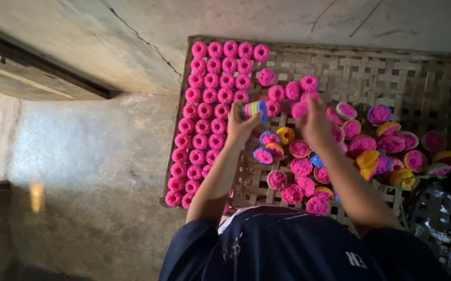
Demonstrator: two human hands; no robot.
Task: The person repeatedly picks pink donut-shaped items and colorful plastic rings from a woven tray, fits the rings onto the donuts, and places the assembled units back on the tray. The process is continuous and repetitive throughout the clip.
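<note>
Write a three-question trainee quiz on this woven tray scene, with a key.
1. True or false: the left hand holds a stack of coloured cups.
2. Where do the pink cakes lie in neat rows: A) the tray's left side, B) its right side?
3. What is the woven tray resting on?

Key:
1. True.
2. A; on the right, loose cakes and cups are jumbled near the right hand.
3. A concrete floor.
</note>
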